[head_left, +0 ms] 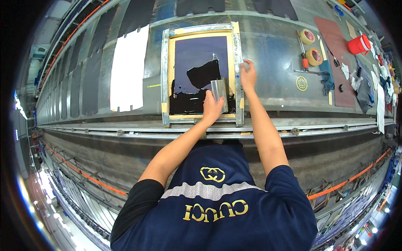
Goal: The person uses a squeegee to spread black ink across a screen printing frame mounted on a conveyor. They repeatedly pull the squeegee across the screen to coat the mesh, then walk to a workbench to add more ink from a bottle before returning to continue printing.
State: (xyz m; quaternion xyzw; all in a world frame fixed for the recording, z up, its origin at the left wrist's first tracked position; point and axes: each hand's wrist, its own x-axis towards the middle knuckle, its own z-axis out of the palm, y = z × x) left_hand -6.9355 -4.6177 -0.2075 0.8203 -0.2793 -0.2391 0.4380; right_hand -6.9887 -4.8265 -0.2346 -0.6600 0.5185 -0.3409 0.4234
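Observation:
A screen in a metal-and-wood frame (pixel 165 79) lies on the long worktable, its mesh (pixel 201 50) dark purple with glossy black ink (pixel 203 73) spread in patches over the middle and lower part. My left hand (pixel 212 104) grips a silver metal squeegee or scoop (pixel 219 88), held upright over the inked lower right of the mesh. My right hand (pixel 248 73) is at the frame's outer right edge, fingers curled onto it near the upper middle.
A white sheet (pixel 127 67) and dark panels (pixel 84 79) lie leftward. Rightward are tape rolls (pixel 313 57), a red-handled tool (pixel 305 62), a maroon mat (pixel 343 92), a red bucket (pixel 358 44) and cloths (pixel 364 92). A metal rail (pixel 272 129) runs along the near edge.

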